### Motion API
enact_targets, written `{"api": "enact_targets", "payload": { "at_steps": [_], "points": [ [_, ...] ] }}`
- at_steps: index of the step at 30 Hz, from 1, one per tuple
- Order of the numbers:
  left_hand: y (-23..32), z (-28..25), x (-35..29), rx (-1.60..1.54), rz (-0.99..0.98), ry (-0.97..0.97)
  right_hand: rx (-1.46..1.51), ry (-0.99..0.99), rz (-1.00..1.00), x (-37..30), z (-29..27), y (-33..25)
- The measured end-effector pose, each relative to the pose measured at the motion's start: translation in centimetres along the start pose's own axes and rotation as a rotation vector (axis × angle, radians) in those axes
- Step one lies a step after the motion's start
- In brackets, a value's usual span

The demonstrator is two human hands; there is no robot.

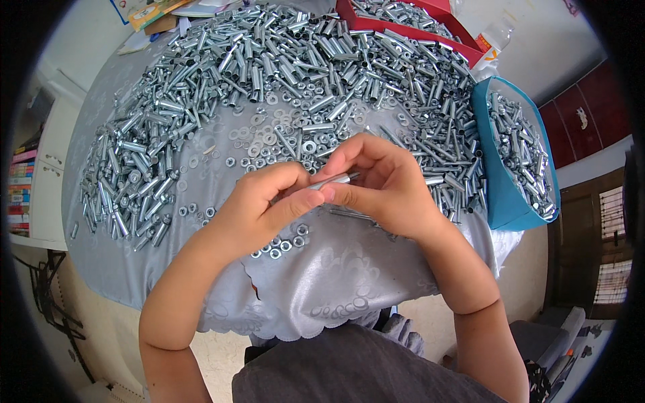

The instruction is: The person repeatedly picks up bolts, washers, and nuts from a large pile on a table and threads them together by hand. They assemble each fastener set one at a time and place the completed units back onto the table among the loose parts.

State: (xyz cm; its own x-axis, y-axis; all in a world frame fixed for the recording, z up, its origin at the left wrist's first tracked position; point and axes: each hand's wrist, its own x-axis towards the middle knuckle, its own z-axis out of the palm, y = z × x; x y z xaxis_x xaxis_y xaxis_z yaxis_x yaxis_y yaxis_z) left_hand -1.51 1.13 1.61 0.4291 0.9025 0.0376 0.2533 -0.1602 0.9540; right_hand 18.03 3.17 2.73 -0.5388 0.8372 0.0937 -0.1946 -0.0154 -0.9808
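Between my two hands, above the near middle of the table, is a shiny metal sleeve anchor point(336, 181), lying almost level. A narrower end sticks out of its tube toward the right. My left hand point(259, 201) pinches its left end with thumb and curled fingers. On the other end, my right hand point(386, 188) closes thumb and fingers, which partly hide it. Several loose hex nuts point(275, 250) lie just below my left hand. Flat washers point(259, 131) and more nuts are scattered beyond my hands. Long bolts point(349, 213) rest under my right hand.
Metal sleeves point(269, 57) heap across the table's far side, and anchors point(134, 178) pile at left. A blue fabric bin point(500, 191) full of anchors stands at right. Behind are a red box point(463, 41) of hardware and a plastic bottle point(496, 39). A grey cloth point(322, 282) covers the table.
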Motion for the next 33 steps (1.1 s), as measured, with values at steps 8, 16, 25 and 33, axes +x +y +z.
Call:
{"api": "enact_targets", "payload": {
  "at_steps": [8,16,25,33],
  "points": [
    [0.5,0.2,0.0,-0.158,-0.006,0.067,0.111,0.080,0.028,0.0,-0.4,-0.7],
    [0.6,0.4,0.0,-0.168,-0.030,0.011,0.048,0.072,0.089,-0.1,0.2,-0.5],
    [0.3,0.4,0.0,-0.084,-0.008,0.117,-0.263,0.162,0.009,-0.4,0.2,-0.7],
    [-0.1,0.1,0.0,-0.175,0.058,0.349,-1.113,-0.110,-0.387,-0.1,-2.0,-1.6]
  ]
}}
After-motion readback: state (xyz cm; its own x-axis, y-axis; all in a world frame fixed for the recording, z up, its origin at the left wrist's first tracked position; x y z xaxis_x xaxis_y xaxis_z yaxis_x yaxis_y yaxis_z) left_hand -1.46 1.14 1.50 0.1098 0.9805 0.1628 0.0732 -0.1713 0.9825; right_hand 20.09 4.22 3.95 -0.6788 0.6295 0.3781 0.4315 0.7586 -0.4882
